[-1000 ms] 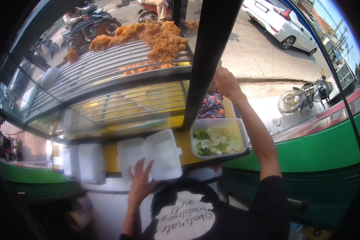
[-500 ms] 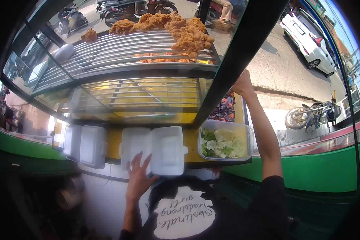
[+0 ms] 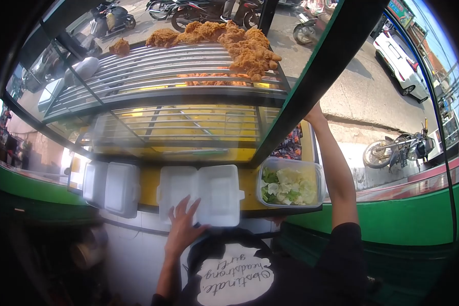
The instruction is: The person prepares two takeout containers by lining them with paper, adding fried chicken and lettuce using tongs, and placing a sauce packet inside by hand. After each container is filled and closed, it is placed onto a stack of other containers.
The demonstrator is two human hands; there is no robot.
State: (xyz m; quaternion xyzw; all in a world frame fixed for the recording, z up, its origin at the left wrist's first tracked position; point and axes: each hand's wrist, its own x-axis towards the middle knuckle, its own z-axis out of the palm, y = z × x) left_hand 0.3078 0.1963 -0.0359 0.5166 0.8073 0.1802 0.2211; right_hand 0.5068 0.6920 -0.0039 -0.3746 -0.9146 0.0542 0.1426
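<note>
A single head-worn, wide-angle camera looks forward and steeply down from close above the tabletop [image 3: 250, 179], taking in the person's own chest at the bottom edge, the glass display case [image 3: 178, 102] ahead, and the street beyond.

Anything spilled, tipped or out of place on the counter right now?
Nothing stands out. The open foam box lies flat and empty under the left hand, the salad tub sits upright beside it, and the fried chicken stays piled on the top rack.
</note>
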